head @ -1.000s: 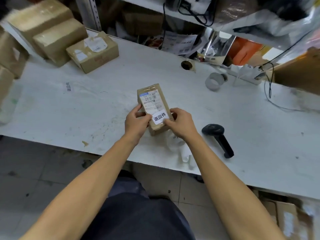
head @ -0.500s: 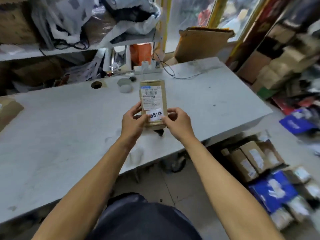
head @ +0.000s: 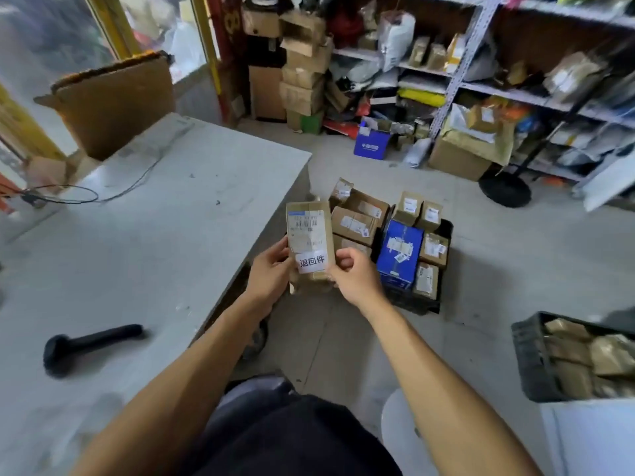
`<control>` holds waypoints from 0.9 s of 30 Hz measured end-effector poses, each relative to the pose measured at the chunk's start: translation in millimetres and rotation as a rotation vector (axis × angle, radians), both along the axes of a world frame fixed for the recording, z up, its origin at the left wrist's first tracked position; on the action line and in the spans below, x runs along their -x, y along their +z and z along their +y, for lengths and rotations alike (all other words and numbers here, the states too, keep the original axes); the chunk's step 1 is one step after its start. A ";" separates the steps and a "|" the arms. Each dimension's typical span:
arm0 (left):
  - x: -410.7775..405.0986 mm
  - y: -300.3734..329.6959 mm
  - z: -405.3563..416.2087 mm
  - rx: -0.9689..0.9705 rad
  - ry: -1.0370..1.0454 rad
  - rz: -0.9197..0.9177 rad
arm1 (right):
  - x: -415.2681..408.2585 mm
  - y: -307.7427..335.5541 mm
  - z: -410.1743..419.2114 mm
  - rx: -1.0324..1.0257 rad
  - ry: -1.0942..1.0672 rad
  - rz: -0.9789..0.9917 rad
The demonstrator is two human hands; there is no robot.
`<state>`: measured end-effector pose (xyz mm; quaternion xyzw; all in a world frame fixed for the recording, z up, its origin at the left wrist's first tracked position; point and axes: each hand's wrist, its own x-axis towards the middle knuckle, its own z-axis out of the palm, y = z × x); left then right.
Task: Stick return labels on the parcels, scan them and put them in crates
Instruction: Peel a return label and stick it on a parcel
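the scanner [head: 87, 345] is lying on the table [head: 144, 235] at the near left, and no hand is touching it. a little farther, both hands are holding the parcel [head: 310, 240] in the air, past the table edge and over the floor. the left hand [head: 269, 274] is gripping its left edge, with the thumb on the front. the right hand [head: 354, 276] is pinching the right lower edge, its fingers curled close, beside the white label [head: 311, 262] that is sitting on the lower front. the parcel is a small flat cardboard box; i am judging it as light and stiff, not slippery, so holding it by the two long edges is safe, and one hand is probably enough. beyond the hands, the crate [head: 445, 231] is standing on the floor, already filled with many boxes. a second crate [head: 531, 362] is at the right. the shelves [head: 481, 84] are far behind.
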<state>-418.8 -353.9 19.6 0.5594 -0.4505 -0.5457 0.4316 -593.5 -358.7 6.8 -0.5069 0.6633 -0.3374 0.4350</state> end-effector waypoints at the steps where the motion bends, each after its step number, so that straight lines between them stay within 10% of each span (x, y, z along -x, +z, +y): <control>1: 13.2 -3.4 -5.6 -0.015 -0.046 -0.003 | 13.1 -5.7 0.0 -0.020 -0.036 -0.002; 27: 262.1 -134.8 -325.2 -0.525 -0.442 -0.212 | 245.0 -120.9 -243.2 -0.528 -0.384 -0.042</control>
